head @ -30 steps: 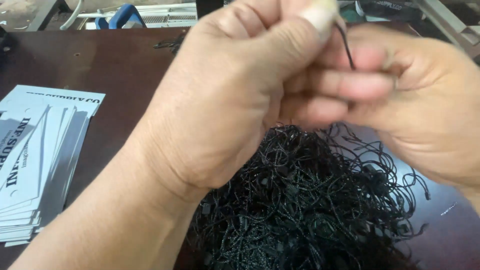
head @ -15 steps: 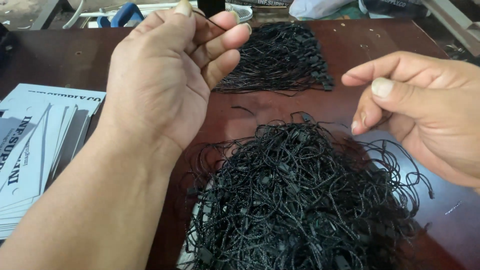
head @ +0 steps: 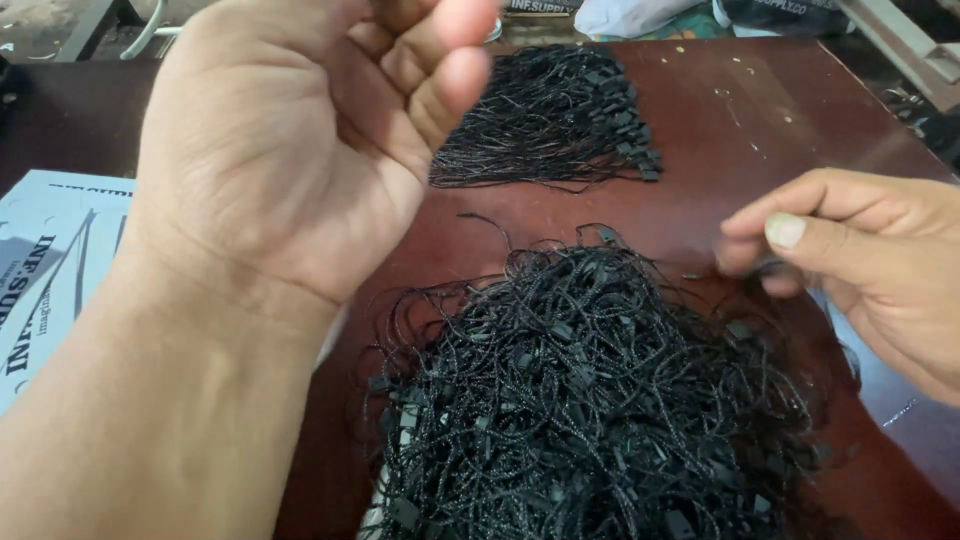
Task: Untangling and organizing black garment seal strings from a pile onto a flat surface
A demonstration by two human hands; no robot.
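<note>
1. Curled loosely, the left hand (head: 300,140) is raised above the table with its back to the camera; the fingers (head: 440,85) fold towards the palm, and whether they pinch anything cannot be told from this side.
2. Fingers of the right hand (head: 860,260) are drawn together, thumb against the forefinger tip, at the right edge of the tangled heap; the tips are blurred, so whether a cord is caught between them is unclear.
3. Just below and left of the right fingertips lies the tangled heap of black string tag loops (head: 590,400), a loose mound of thin cords with small black plastic fasteners among them.
4. Beyond the left fingers, farther from the person, a tidy bundle of black string loops (head: 550,120) lies with its cords running side by side and its fasteners gathered at the right end.
5. Between the bundle and the heap one stray black cord (head: 490,222) lies by itself on the wood.
6. Both piles rest on a dark reddish-brown wooden table (head: 780,130).
7. Left of the raised forearm, white printed cards (head: 45,270) lie fanned on the table.
8. Past the bundle, at the far edge of the table, sits a pale plastic bag (head: 640,15).
</note>
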